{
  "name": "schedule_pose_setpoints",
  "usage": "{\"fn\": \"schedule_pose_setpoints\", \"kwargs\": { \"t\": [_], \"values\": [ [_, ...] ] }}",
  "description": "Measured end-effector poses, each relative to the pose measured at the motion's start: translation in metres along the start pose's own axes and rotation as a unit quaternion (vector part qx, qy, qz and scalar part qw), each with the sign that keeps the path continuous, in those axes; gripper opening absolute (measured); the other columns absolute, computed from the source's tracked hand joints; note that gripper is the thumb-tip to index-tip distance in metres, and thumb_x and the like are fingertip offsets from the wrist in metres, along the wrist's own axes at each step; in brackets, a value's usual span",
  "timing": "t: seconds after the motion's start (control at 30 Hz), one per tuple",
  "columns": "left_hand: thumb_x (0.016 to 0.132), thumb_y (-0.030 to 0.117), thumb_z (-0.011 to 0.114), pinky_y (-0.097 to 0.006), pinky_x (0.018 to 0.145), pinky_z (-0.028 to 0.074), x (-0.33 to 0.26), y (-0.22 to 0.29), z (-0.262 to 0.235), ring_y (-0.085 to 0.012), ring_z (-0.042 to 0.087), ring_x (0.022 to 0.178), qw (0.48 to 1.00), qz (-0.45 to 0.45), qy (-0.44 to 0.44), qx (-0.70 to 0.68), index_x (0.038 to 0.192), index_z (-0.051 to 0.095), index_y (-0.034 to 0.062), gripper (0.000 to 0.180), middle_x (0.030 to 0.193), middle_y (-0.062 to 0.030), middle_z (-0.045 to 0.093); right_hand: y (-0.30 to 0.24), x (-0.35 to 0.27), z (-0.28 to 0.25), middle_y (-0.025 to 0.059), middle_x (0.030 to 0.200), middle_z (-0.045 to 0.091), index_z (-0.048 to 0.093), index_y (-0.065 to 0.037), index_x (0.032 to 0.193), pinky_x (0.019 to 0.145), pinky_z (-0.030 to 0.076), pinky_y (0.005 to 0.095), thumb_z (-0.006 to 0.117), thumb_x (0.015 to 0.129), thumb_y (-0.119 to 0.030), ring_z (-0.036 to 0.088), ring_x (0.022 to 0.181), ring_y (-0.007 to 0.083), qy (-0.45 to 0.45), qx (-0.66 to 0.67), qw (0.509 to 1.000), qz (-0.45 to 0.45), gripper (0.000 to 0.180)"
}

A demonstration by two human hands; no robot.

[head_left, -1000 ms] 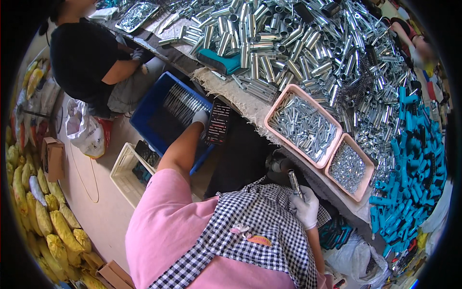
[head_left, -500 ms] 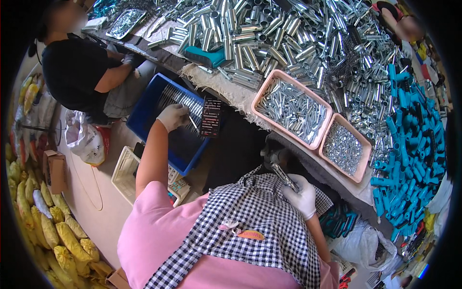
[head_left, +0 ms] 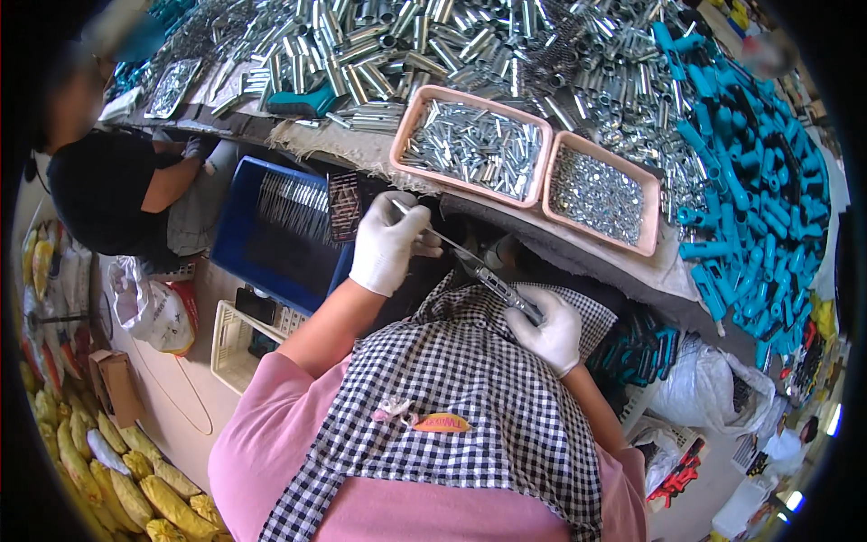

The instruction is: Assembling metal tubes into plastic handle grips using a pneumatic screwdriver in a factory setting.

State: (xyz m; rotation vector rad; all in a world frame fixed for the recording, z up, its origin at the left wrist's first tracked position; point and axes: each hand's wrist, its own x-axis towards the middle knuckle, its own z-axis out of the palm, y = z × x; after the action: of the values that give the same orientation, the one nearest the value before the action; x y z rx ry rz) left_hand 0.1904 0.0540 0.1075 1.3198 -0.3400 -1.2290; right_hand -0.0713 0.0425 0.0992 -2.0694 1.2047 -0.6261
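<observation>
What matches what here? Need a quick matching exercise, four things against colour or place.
Things:
1. blue crate
2. larger pink tray
3. teal plastic parts
4. white basket

Descriptions:
A. piled at the right end of the table
B. holds short silver tubes
C. on the floor, below the crate
D. beside the left hand, thin metal rods inside

Pairs: 1-D, 2-B, 3-A, 4-C
</observation>
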Motion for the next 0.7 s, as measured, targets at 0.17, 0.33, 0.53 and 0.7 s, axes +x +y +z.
{"fn": "schedule_pose_setpoints", "kwargs": {
  "t": [0.17, 0.33, 0.53, 0.7],
  "values": [
    [0.093, 0.01, 0.06, -0.028, 0.052, 0.057, -0.027, -0.013, 0.035, -0.016, 0.065, 0.058, 0.994, -0.049, -0.081, 0.063, 0.097, 0.054, 0.002, 0.011, 0.077, -0.0071, 0.061, 0.005, -0.007, -0.003, 0.0123, 0.087, 0.071, 0.071, -0.004, 0.094, 0.066, 0.056, 0.0319, 0.079, 0.07, -0.021, 0.071, 0.073, 0.025, 0.064, -0.014, 0.997, -0.034, 0.03],
    [0.095, 0.014, 0.059, -0.028, 0.05, 0.055, -0.031, -0.013, 0.042, -0.0158, 0.061, 0.054, 0.994, -0.033, -0.073, 0.069, 0.092, 0.056, 0.0019, 0.013, 0.074, -0.0076, 0.061, 0.011, -0.013, -0.011, 0.0123, 0.086, 0.071, 0.071, -0.003, 0.093, 0.066, 0.056, 0.032, 0.079, 0.069, -0.018, 0.071, 0.072, 0.0254, 0.076, -0.018, 0.996, -0.044, 0.029],
    [0.091, 0.013, 0.062, -0.028, 0.046, 0.053, -0.012, 0.008, 0.033, -0.0155, 0.06, 0.051, 0.996, 0.047, 0.006, 0.069, 0.087, 0.054, 0.0033, 0.013, 0.068, -0.0061, 0.058, 0.023, -0.024, -0.021, 0.0131, 0.088, 0.072, 0.071, -0.003, 0.093, 0.067, 0.057, 0.0319, 0.079, 0.069, -0.018, 0.071, 0.074, 0.0256, 0.094, -0.012, 0.995, -0.043, 0.029],
    [0.091, 0.014, 0.064, -0.028, 0.047, 0.054, -0.019, -0.014, 0.05, -0.0149, 0.061, 0.052, 0.995, -0.01, -0.034, 0.091, 0.09, 0.056, 0.0016, 0.014, 0.071, -0.0072, 0.061, 0.023, -0.022, -0.023, 0.014, 0.088, 0.072, 0.072, -0.003, 0.093, 0.067, 0.057, 0.0322, 0.08, 0.068, -0.017, 0.071, 0.074, 0.0257, 0.1, 0.005, 0.994, -0.036, 0.029]
  ]
}}
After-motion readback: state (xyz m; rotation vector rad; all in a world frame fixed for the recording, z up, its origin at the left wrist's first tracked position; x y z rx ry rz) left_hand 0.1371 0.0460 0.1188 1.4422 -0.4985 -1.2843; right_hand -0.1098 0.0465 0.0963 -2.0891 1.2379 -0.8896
